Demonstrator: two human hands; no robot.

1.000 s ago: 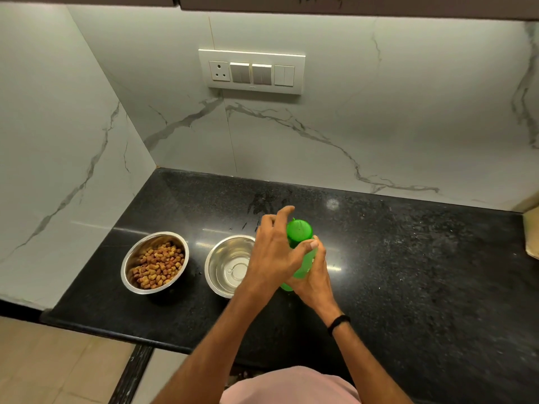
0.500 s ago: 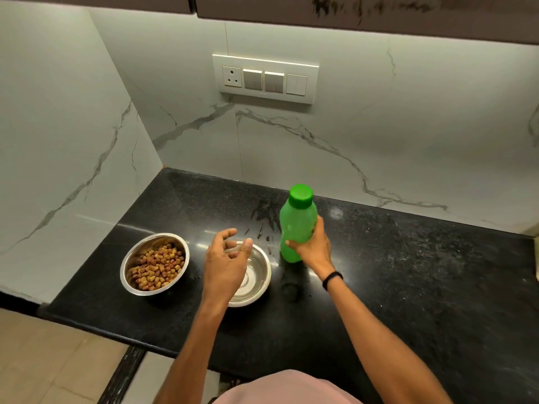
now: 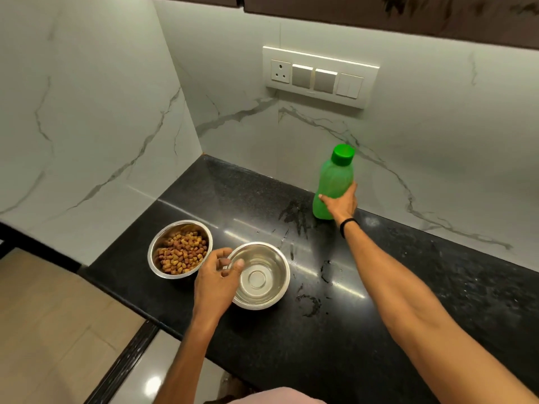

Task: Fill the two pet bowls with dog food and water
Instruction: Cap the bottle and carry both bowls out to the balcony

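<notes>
Two steel pet bowls stand side by side near the front edge of the black counter (image 3: 408, 301). The left bowl (image 3: 178, 248) holds brown kibble. The right bowl (image 3: 262, 275) looks to hold clear water. My left hand (image 3: 217, 279) pinches the left rim of the right bowl, thumb inside. A capped green bottle (image 3: 334, 182) stands upright by the back wall, and my right hand (image 3: 341, 204) grips its lower half.
Water drops and smears (image 3: 309, 304) lie on the counter around the right bowl. A socket and switch panel (image 3: 318, 75) sits on the marble back wall. The counter ends at the left wall, and the floor (image 3: 58, 330) lies below its front edge.
My right hand has carried the capped bottle back and to the right, against the wall. My left hand left the cap, dropped to the right bowl and took its rim.
</notes>
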